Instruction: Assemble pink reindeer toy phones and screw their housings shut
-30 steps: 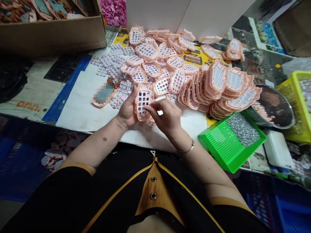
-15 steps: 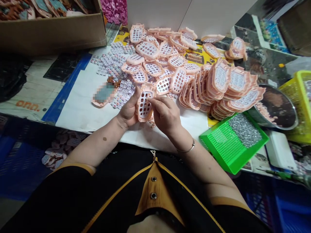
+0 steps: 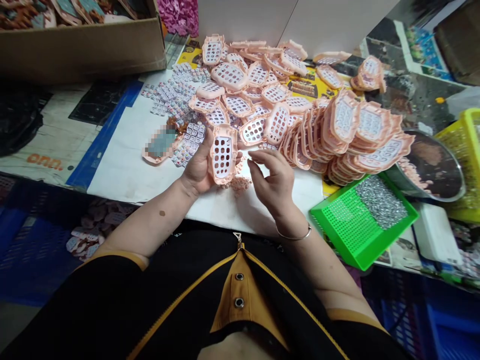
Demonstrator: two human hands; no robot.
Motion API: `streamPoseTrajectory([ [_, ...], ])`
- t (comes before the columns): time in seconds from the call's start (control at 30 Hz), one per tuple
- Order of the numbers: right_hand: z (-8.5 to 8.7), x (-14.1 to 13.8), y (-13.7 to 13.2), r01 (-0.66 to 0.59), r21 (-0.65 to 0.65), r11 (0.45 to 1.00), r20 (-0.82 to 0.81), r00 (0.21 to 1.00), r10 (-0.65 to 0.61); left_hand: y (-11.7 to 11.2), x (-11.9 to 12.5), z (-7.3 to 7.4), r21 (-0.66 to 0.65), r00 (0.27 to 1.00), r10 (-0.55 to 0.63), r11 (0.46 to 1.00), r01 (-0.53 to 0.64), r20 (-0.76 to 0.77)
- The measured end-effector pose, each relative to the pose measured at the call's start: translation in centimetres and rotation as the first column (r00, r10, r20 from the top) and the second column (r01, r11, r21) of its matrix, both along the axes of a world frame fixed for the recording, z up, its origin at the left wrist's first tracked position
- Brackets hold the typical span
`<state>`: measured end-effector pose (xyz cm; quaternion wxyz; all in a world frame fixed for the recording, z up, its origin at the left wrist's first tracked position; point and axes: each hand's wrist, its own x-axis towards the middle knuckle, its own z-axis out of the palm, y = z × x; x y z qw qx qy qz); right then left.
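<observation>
My left hand [image 3: 198, 167] grips a pink plastic keypad shell [image 3: 222, 154] with rows of oval holes, holding it upright above the white sheet [image 3: 123, 160]. My right hand [image 3: 273, 180] hovers just to the right of the shell, fingers curled and apart, touching nothing that I can make out. A few small pink pieces [image 3: 240, 183] lie on the sheet between the hands. Behind them lies a heap of like pink shells [image 3: 258, 85], and a stacked row of shells [image 3: 348, 135] leans to the right. Small button pads [image 3: 176, 92] are spread at the left of the heap.
A green perforated tray [image 3: 348, 227] with silver screws [image 3: 378, 200] sits at the right. Beyond it are a dark round bowl [image 3: 437, 170] and a yellow basket [image 3: 467, 145]. A cardboard box [image 3: 82, 45] stands at the back left. Blue crates [image 3: 22, 250] are below the table edge.
My right hand has drawn back from the shell's face to the right and opened. The left hand has turned the shell more upright.
</observation>
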<state>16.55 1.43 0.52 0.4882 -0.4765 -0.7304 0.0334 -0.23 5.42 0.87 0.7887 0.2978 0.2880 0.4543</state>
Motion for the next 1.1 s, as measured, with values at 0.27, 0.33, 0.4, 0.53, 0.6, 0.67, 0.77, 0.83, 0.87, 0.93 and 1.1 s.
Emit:
streamPoseTrajectory([
  [0.27,-0.5,0.1,-0.9,-0.226,-0.190,0.955,0.050,0.970,0.240,0.0,0.0,0.2,-0.028,1.000,-0.011,1.000,0.011,-0.009],
  [0.33,-0.9,-0.4,-0.9,-0.259,-0.144,0.955,0.138,0.951,0.278,0.0,0.1,0.3,-0.053,1.000,-0.001,0.999,0.001,-0.001],
  [0.4,-1.2,-0.7,-0.7,-0.259,-0.072,0.963,0.230,0.935,0.269,0.0,0.2,0.4,-0.086,1.000,0.018,0.996,-0.016,0.020],
  [0.53,-1.3,-1.0,-0.4,-0.246,0.034,0.969,0.262,0.937,0.229,0.2,0.2,0.5,-0.134,0.998,0.041,0.990,-0.034,0.051],
  [0.6,-1.1,-1.1,-0.5,-0.241,0.065,0.968,0.226,0.949,0.221,0.2,0.3,0.6,-0.137,0.997,0.058,0.989,-0.049,0.058],
  [0.67,-0.9,-1.1,-0.6,-0.239,0.085,0.967,0.196,0.956,0.219,0.2,0.4,0.8,-0.145,0.996,0.067,0.988,-0.058,0.059],
  [0.77,-0.7,-1.2,-0.5,-0.243,0.090,0.966,0.177,0.958,0.224,0.1,0.5,1.3,-0.178,0.997,0.049,0.983,-0.038,0.052],
  [0.83,-0.6,-1.0,-0.4,-0.273,0.072,0.959,0.196,0.947,0.254,0.0,0.5,1.4,-0.184,0.998,0.043,0.982,-0.033,0.052],
  [0.87,-0.6,-0.9,-0.4,-0.295,0.055,0.954,0.215,0.937,0.277,0.0,0.5,1.4,-0.179,0.998,0.045,0.983,-0.035,0.054],
  [0.93,-0.5,-0.6,-0.3,-0.327,0.014,0.945,0.256,0.915,0.313,0.0,0.4,1.0,-0.166,0.997,0.043,0.986,-0.033,0.060],
  [1.1,-0.1,0.0,-0.2,-0.374,-0.035,0.927,0.311,0.877,0.366,0.4,0.4,-0.4,-0.171,0.996,-0.044,0.984,0.056,0.072],
])
